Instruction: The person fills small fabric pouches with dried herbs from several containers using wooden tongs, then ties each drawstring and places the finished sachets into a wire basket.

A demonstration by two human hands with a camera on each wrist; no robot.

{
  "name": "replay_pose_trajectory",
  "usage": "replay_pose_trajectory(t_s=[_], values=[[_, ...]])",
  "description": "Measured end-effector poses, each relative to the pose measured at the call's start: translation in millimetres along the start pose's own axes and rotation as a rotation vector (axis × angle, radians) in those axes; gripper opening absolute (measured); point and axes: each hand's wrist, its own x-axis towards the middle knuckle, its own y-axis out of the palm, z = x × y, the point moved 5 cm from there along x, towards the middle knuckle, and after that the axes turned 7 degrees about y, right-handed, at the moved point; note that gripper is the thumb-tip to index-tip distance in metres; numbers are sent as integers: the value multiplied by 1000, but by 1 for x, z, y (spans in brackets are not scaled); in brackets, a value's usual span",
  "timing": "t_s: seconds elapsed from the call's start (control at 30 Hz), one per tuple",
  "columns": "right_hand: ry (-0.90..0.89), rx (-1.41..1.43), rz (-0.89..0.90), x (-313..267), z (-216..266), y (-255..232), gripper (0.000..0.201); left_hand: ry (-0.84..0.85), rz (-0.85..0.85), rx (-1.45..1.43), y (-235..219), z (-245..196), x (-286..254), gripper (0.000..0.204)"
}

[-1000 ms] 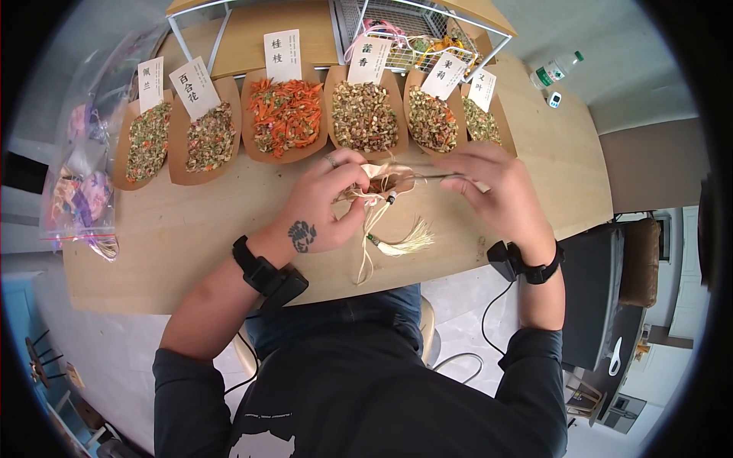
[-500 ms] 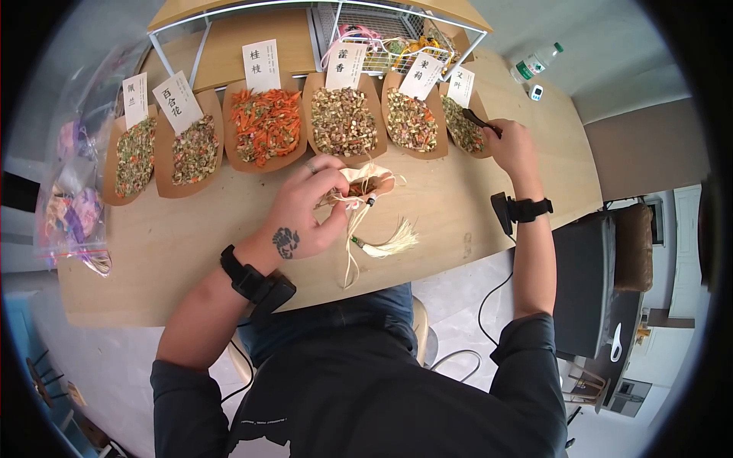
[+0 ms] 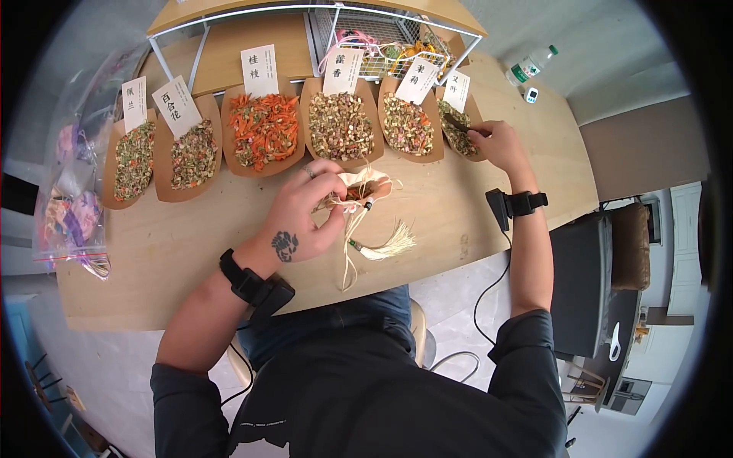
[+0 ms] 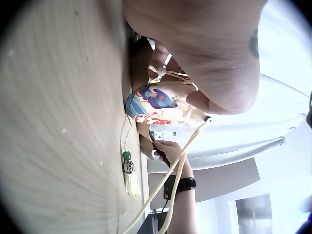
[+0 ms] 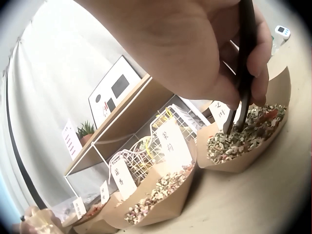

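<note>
The left hand (image 3: pixel 305 210) pinches the rim of a small cream drawstring pouch (image 3: pixel 374 188) whose mouth is open, with dried bits visible inside. In the left wrist view the pouch (image 4: pixel 161 103) shows a blue and red printed pattern, and a tassel (image 4: pixel 130 183) with a green bead hangs from it. Dark tweezers (image 5: pixel 244 63) are held in the right hand (image 5: pixel 195 53), their tips down in the dried herbs (image 5: pixel 243 139) of the rightmost paper tray (image 5: pixel 234 165). From the head view, the right hand (image 3: pixel 502 146) is over that tray's lower edge.
Several other labelled paper trays of herbs, one with orange pieces (image 3: pixel 263 131), stand in a row. Behind them is a shelf with a wire basket (image 3: pixel 382 57). A plastic bag (image 3: pixel 76 183) lies at the left, a bottle (image 3: pixel 532 65) at the back right, on the wooden table (image 3: pixel 427 229).
The right hand has moved from the pouch, away to the right, to the rightmost tray, and the tweezers have gone down into its herbs. The left hand still holds the pouch.
</note>
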Motion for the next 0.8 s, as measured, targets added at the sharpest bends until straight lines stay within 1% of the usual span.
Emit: replay_pose_trajectory(t_s=[0.03,0.23,0.33,0.43,0.63,0.73,0.8], values=[[-13,46,23,1,-1,2,31,-5,1,-3,0,0,0,18],[-38,75,-32,-2,2,7,29,-17,6,-17,0,0,0,18],[-96,17,-92,-6,6,7,27,-16,9,-17,1,0,0,18],[-110,-41,-162,-6,4,10,24,-9,10,-13,0,0,0,18],[-68,-28,-196,-7,5,13,23,-18,14,-19,0,0,1,18],[-87,-40,-220,-10,8,11,22,-14,11,-14,0,-1,1,18],[-93,1,-220,-9,4,12,22,-10,10,-11,0,-1,1,18]])
